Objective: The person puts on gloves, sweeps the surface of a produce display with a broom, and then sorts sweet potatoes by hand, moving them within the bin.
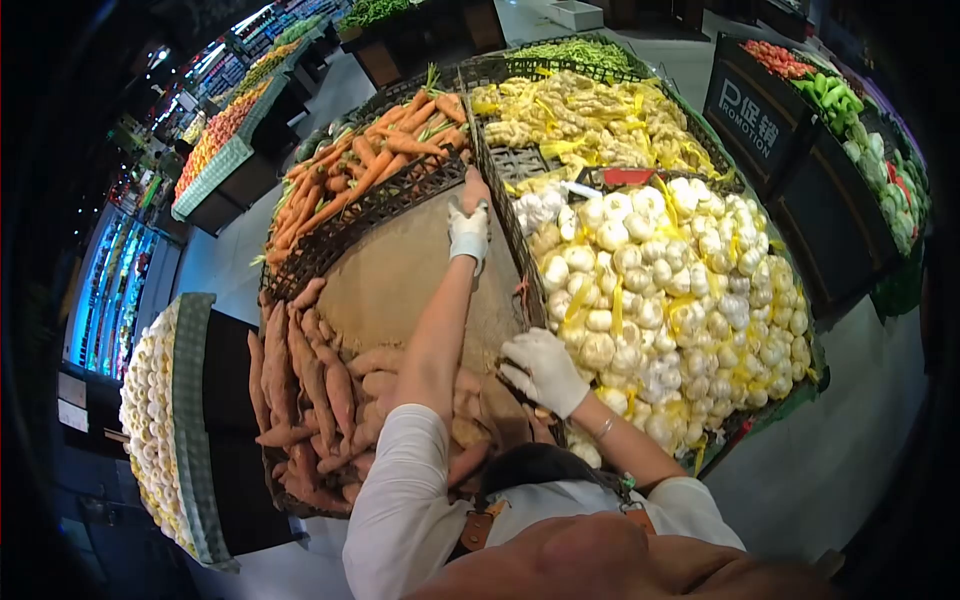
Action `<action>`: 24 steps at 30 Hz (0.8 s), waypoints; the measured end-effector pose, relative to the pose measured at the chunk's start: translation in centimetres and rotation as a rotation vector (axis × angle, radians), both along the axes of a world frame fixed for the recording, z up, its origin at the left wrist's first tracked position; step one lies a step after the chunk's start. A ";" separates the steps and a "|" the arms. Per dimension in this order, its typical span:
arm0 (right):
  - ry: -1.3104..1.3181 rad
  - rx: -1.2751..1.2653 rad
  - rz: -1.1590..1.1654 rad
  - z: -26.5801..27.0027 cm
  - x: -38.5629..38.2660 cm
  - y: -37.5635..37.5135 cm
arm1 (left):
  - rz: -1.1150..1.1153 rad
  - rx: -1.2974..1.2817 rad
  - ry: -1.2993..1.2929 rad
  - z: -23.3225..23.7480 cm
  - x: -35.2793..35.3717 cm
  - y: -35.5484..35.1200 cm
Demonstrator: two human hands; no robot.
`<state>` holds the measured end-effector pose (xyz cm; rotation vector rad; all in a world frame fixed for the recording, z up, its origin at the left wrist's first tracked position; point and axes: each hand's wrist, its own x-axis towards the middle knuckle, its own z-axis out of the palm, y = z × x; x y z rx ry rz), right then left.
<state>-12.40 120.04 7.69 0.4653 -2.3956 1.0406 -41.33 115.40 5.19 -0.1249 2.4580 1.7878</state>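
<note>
"What sort of place is this?"

"A supermarket produce hall. It has a pale, smooth floor (840,450) and lit chiller shelves (110,290) along the left wall. A dark bin with a promotion sign (750,115) stands to the right, with green vegetables (840,100) behind it. The person is leaning over a display stand made of black lattice crates (345,225)."

"What is on the stand?"

"There are carrots (370,160) at the far left corner and ginger (590,120) at the far right. Garlic (670,290) in yellow-banded bundles runs down the right side. Sweet potatoes (310,380) are heaped along the near left edge. The middle is covered by a burlap sheet (400,270)."

"How does the sheet look?"

"It is coarse, tan and mostly flat, and nothing lies on its far half. Its near end disappears among the sweet potatoes, and its right edge runs along the rim of the garlic crate."

"And the hands?"

"Both wear white gloves. The left hand (468,232) is stretched to the sheet's far right corner, where the carrot and ginger crates meet. Its fingers are curled there, but I cannot tell whether they grip the cloth, the rim or something orange. The right hand (545,372) rests on the sheet's right edge, just beside the garlic. Its fingers are loose and spread, and they are closed around nothing."
</note>
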 end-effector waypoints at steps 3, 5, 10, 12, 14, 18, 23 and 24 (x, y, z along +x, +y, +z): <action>-0.005 -0.041 0.020 0.2 -0.2 0.3 | -0.095 -0.488 0.173 -0.1 -1.2 1.3; 0.000 -0.043 0.023 -0.1 -0.6 0.2 | -0.137 -0.527 0.198 -0.4 -1.4 0.7; -0.061 0.039 0.017 -0.2 -0.2 0.0 | -0.282 -0.492 0.084 -0.1 -2.8 -0.8; -0.043 0.052 0.005 -0.1 0.0 -0.2 | -0.205 -0.435 0.063 0.0 -2.1 -0.8; -0.042 0.081 -0.011 0.4 0.4 -0.2 | -0.159 -0.348 0.045 1.3 0.7 -1.0; -0.114 -0.078 -0.033 0.1 1.0 -1.0 | -0.180 -0.207 0.310 -1.2 5.8 -4.6; -0.360 -1.128 0.083 -1.2 2.6 -4.3 | -0.334 0.470 -0.164 0.3 17.8 -10.4; -0.496 -1.349 0.166 -0.7 3.0 -4.9 | -0.366 0.506 -0.167 0.7 20.3 -11.4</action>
